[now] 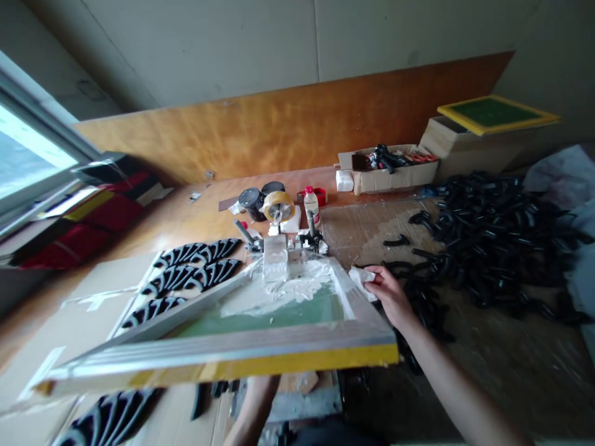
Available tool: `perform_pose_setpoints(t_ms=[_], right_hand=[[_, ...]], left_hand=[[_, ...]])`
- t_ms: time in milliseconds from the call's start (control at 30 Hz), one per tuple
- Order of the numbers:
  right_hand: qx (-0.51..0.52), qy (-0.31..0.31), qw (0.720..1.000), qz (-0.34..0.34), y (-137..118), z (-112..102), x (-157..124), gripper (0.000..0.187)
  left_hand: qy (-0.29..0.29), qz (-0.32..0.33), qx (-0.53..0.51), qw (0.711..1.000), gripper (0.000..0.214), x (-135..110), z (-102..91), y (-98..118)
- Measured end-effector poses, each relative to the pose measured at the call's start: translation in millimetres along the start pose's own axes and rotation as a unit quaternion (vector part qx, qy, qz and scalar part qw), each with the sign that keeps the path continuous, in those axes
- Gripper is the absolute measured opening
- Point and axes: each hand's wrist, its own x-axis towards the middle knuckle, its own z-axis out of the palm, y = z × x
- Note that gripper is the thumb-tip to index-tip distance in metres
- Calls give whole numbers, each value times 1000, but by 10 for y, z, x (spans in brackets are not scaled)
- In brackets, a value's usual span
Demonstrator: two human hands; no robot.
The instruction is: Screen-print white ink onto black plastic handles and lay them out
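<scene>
A silk-screen frame [232, 348], metal with yellow tape along its near edge, is tilted up at the near side. White paste lies smeared over the far part of its green mesh [279, 319]. My right hand [389, 294], beside the frame's right side, has its fingers closed on a crumpled white tissue [362, 280]. My left hand reaches under the frame; only the wrist and forearm [255, 402] show, its fingers hidden. At the far end, a metal clamp [275, 257] holds the frame between two upright rods.
Curved black handles [483, 248] are heaped on the right, and rows of similar pieces [186, 266] lie on cardboard at left. Behind the clamp stand a tape roll [279, 206], black tins [251, 203] and a red-capped bottle [310, 207]. An open carton [395, 179] sits farther back.
</scene>
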Motion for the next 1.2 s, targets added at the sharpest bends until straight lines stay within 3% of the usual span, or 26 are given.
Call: perform_pose_setpoints(t_ms=[100,200,300,500,600,700,833,900,1033,1200], right_hand=[[-40,-44,998,23,110,231,-453,32],[-117,-98,988,32,227,522,-753,28],[-206,-141,968,6,326,804,-976,23],[-270,-149,947,-88,561,1186,-1312,27],[-303,-169,934,-83,646,1273,-1279,24],[-366,-193,905,-99,661,1319,-1074,21],[-483,-232,825,-178,686,1408,-763,26],[-524,-281,781,-191,743,1491,-671,26],[-583,-362,703,-186,869,1714,-555,20],[-639,-310,681,-179,879,1872,-436,21]], left_hand=[[-113,-12,-130,985,44,-216,208,-121],[-182,1,-302,936,56,-346,367,-171],[-147,7,-351,925,51,-408,391,-255],[-66,-10,-375,925,35,-437,317,-603],[-97,-23,-365,926,37,-424,289,-769],[-138,-17,-301,943,44,-391,205,-924],[-59,24,-144,988,38,-311,23,-1130],[-28,48,-77,995,33,-267,-46,-1209],[-30,52,-39,997,31,-216,-87,-1273],[-33,34,-55,997,29,-206,-114,-1283]])
